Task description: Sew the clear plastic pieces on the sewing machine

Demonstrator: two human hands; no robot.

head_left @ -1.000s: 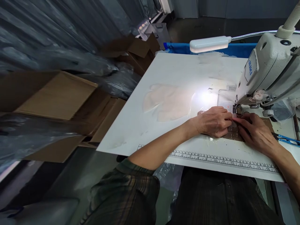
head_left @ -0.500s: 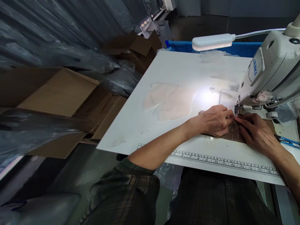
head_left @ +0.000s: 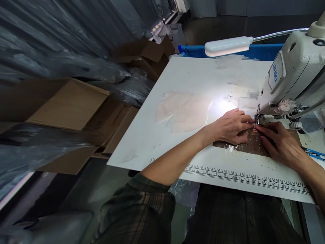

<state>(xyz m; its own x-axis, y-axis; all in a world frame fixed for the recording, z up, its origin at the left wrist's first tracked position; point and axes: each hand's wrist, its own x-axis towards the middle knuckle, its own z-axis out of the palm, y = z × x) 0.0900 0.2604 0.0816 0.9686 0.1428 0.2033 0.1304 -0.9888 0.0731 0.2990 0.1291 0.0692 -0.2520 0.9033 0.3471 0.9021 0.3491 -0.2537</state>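
My left hand (head_left: pixel 232 127) lies flat with fingers stretched out, its fingertips close to the presser foot (head_left: pixel 259 119) of a white sewing machine (head_left: pixel 291 74). At the foot's right front, the fingers of my right hand (head_left: pixel 281 140) close in on a small piece with a red mark (head_left: pixel 255 130). Its kind cannot be made out, and fingers hide most of it. Beneath both hands is a brown, shiny, tape-like sheet (head_left: pixel 250 145) on the white table (head_left: pixel 142 142).
Blue-handled thread snips (head_left: pixel 315 153) lie right of my right hand. A printed ruler (head_left: pixel 236 177) runs along the table's front edge. A white lamp (head_left: pixel 228 46) hangs over the back. Cardboard boxes (head_left: pixel 68 105) and plastic sheeting stand left; a blue bin (head_left: pixel 195 51) is behind.
My left hand has gone from curled, pinching fingers to flat and stretched out. The red mark now shows beside my right fingertips. The view has shifted slightly.
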